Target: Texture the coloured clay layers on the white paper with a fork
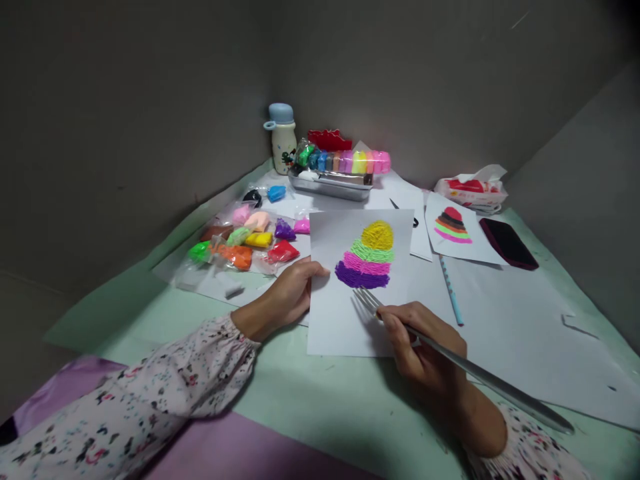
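My left hand point(295, 290) grips the left edge of a white paper sheet point(330, 327), thumb on top. On the sheet is a layered shape of textured modelling clay point(365, 257): a yellow rounded top, then light green, pink and purple bands. My right hand point(425, 337) is closed around a metal fork point(480, 373), its handle pointing to the lower right. The fork's tines are just below the purple band; whether they touch the paper I cannot tell.
Bags of coloured clay point(245, 237) lie at the left. Behind stand a bottle point(283, 137) and a metal tray point(330, 187) with a clay pack point(350, 161). To the right are a second clay picture point(480, 247), a phone point(509, 242), a blue pencil point(451, 292) and a tissue pack point(473, 190).
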A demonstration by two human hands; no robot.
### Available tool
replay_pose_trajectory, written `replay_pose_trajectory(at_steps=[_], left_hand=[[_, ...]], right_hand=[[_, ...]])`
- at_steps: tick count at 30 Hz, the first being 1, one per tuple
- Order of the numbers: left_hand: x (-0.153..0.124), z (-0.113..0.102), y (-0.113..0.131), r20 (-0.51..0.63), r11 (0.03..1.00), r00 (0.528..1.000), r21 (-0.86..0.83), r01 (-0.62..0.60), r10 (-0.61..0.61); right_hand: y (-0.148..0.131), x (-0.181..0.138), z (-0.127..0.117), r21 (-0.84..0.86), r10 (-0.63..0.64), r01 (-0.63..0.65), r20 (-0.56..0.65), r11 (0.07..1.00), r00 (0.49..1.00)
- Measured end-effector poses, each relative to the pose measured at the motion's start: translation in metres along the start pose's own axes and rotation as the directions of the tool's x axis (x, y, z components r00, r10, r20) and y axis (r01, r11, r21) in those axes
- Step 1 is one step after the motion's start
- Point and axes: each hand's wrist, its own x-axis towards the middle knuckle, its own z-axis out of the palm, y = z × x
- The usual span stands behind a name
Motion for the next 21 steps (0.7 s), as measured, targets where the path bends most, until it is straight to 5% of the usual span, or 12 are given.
replay_pose_trajectory(at_steps=[21], left_hand=[[-0.0009, 0.0, 0.0011, 0.044, 1.0, 0.999, 0.031, -0.006, 0.005]], right_hand=[[-0.0004, 0.0025, 0.0019, 0.014, 0.044, -0.044, -0.023, 0.999, 0.999]])
